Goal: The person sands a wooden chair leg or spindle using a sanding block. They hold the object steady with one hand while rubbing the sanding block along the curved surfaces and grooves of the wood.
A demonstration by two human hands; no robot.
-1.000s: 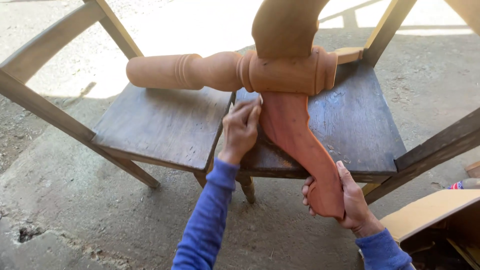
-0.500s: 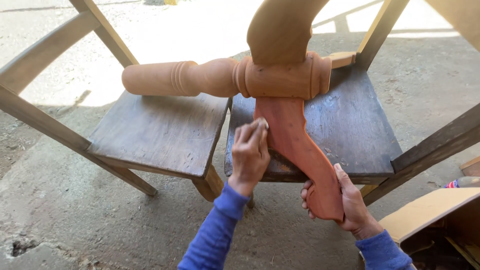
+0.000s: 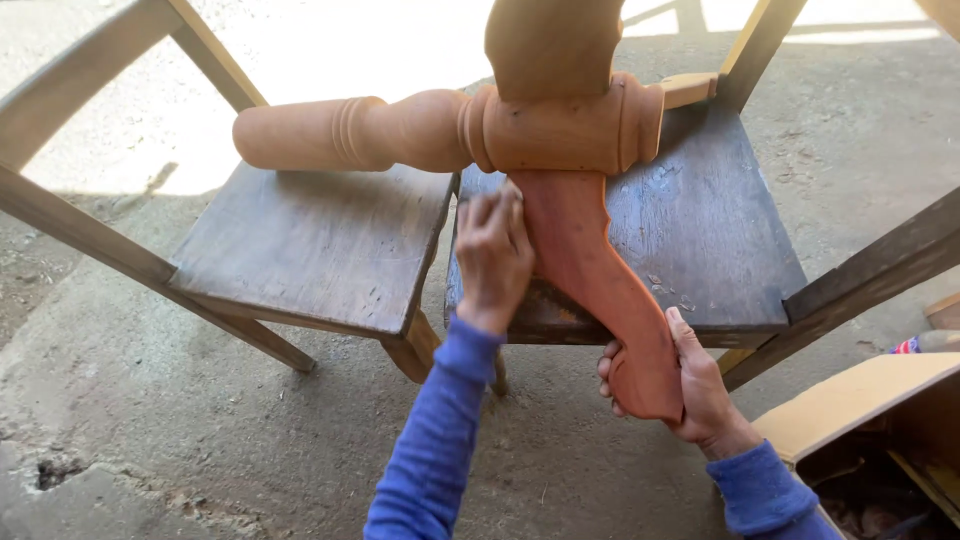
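Observation:
A turned wooden pedestal (image 3: 400,130) lies sideways across the seats of two wooden chairs. One curved reddish leg (image 3: 585,270) hangs down from it toward me over the seat edge. My left hand (image 3: 492,255) presses against the left side of that leg just below the round collar, fingers bent; whatever is under the fingers is hidden. My right hand (image 3: 690,385) grips the leg's rounded foot from the right, thumb along its side. A second leg (image 3: 550,40) rises up out of view. Both sleeves are blue.
The left chair seat (image 3: 310,250) and the right chair seat (image 3: 700,230) stand side by side on a concrete floor. Chair frame rails slant off at left (image 3: 90,245) and right (image 3: 870,270). An open cardboard box (image 3: 870,420) sits at the lower right.
My left hand slid down the side of the curved leg, then back up toward the collar. My right hand kept its grip on the foot.

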